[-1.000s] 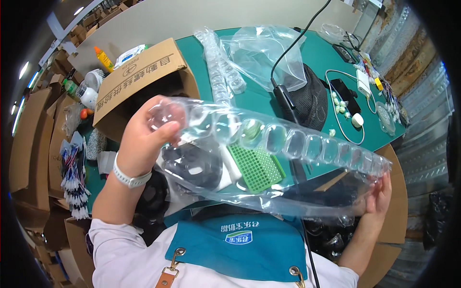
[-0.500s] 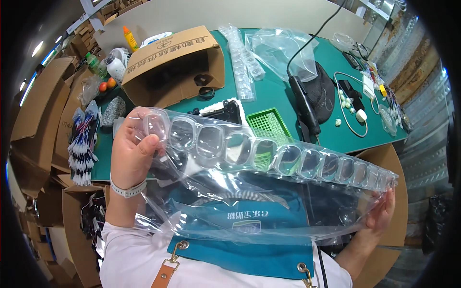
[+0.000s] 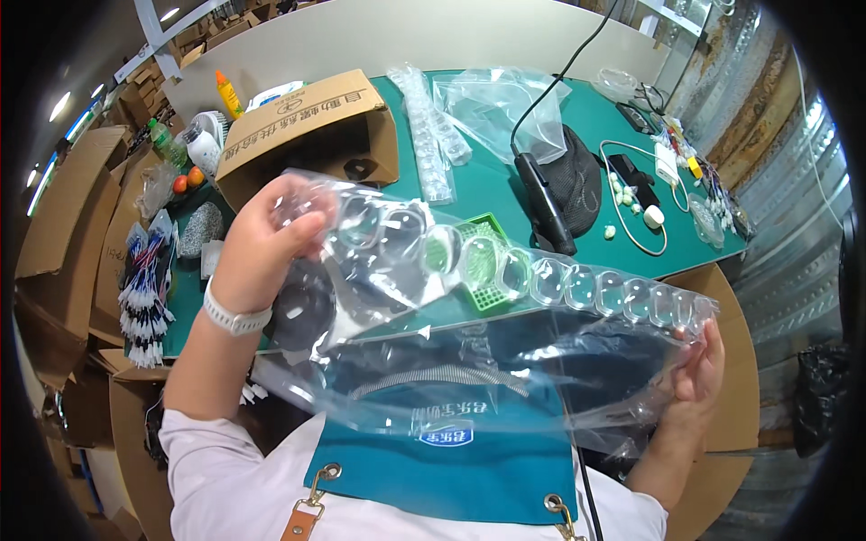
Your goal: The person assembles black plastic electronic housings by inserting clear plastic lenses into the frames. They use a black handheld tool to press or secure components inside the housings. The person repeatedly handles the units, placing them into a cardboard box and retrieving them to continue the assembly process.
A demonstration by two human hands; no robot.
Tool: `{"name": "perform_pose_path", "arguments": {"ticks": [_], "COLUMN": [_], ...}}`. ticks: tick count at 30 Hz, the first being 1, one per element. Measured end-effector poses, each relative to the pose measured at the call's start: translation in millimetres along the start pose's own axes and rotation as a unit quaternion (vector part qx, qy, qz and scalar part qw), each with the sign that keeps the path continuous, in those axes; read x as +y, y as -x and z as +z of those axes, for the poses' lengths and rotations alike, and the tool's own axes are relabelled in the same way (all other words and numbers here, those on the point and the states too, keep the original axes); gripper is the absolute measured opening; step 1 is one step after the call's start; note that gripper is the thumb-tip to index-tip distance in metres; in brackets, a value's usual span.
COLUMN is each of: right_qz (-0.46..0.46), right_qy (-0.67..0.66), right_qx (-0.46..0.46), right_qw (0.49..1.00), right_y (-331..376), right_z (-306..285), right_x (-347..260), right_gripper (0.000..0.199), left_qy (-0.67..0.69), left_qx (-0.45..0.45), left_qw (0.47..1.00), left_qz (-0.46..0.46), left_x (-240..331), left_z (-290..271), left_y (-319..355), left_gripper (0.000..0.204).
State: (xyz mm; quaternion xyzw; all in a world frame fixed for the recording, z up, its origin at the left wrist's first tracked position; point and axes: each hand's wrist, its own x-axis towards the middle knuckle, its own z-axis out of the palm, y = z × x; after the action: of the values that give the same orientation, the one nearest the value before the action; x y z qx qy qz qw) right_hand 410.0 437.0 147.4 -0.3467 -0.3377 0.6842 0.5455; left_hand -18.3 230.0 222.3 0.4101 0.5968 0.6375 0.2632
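Stretched across my front is a clear plastic bag point(image 3: 505, 359) with a row of transparent rounded pieces point(image 3: 577, 287) along its upper edge. My left hand point(image 3: 271, 225) is closed on one end, thumb pressed against the plastic. At the lower opposite end, my right hand point(image 3: 699, 362) grips the film with bent fingers. The bag slopes down to the right, its loose part hanging over my teal apron point(image 3: 451, 491). Through the film show a green mesh basket point(image 3: 492, 299) and a dark and white thing I cannot make out.
On the green table point(image 3: 410, 185) stands an open cardboard box point(image 3: 311, 117). Beyond lie clear strips point(image 3: 426, 144) and a plastic bag point(image 3: 510, 104). A black corded tool point(image 3: 544, 206) rests beside a black cap point(image 3: 579, 180). Wire bundles point(image 3: 149, 298) hang at the left.
My left hand has risen slightly and moved in toward the right, so the bag's left end is bunched more. The right hand has shifted slightly up and left. The view has shifted too.
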Motion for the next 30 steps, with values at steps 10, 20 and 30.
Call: {"name": "perform_pose_path", "arguments": {"ticks": [10,20,30], "right_qz": [-0.138,-0.151,0.042], "right_qy": [0.061,0.288,0.378], "right_qx": [-0.128,-0.211,-0.276], "right_qw": [0.98,0.922,0.883], "right_y": [4,-6,-49], "right_z": [56,154,242], "right_x": [-5,-29,-37], "right_gripper": [0.039,0.023,0.027], "left_qy": [-0.205,-0.36,-0.486], "left_qx": [-0.154,-0.121,-0.215], "left_qw": [0.963,0.884,0.792], "left_qz": [0.08,0.273,0.301], "left_x": [-10,12,31], "left_z": [61,129,144], "left_y": [-86,-106,-149], "left_gripper": [0.022,0.029,0.016]}}
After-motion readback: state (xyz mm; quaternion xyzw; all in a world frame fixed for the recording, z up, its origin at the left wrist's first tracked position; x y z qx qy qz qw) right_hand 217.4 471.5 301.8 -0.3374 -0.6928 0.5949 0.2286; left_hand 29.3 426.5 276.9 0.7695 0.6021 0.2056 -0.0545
